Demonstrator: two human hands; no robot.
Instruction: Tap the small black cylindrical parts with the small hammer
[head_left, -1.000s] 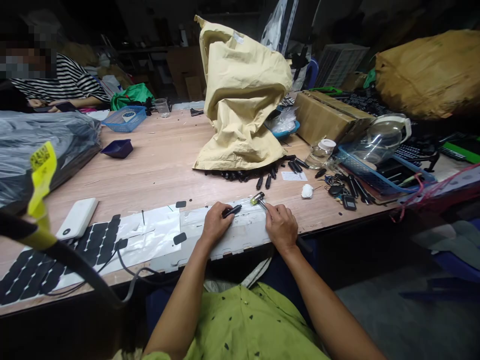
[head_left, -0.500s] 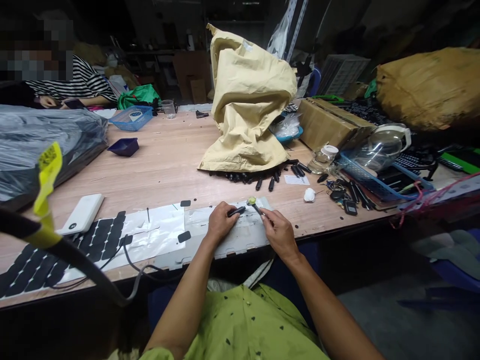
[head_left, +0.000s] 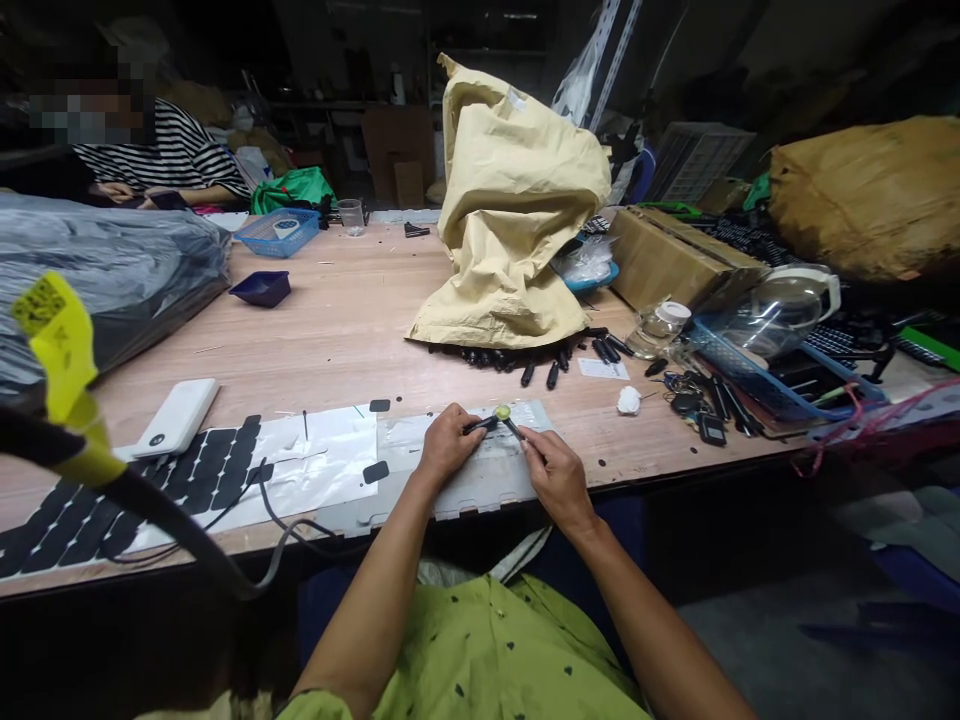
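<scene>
My left hand (head_left: 444, 446) is closed around a small black stick-shaped part (head_left: 480, 424), pressing it onto a white plastic sheet (head_left: 480, 465) at the table's near edge. My right hand (head_left: 555, 474) grips the handle of a small hammer (head_left: 508, 419) with a yellow-green head. The hammer head rests at the tip of the black part. More black parts (head_left: 517, 362) lie in a row in front of a crumpled tan paper bag (head_left: 510, 210).
A white power bank (head_left: 177, 416) and black patterned sheet (head_left: 97, 500) lie left. A black cable with a yellow tag (head_left: 64, 360) crosses the near left. Cardboard box (head_left: 667, 260), jar (head_left: 660, 325), blue trays and clutter crowd the right. A person in stripes (head_left: 157, 165) sits far left.
The hammer head came down from above the sheet onto the tip of the black part. The view shifted slightly, so everything sits a little further right.
</scene>
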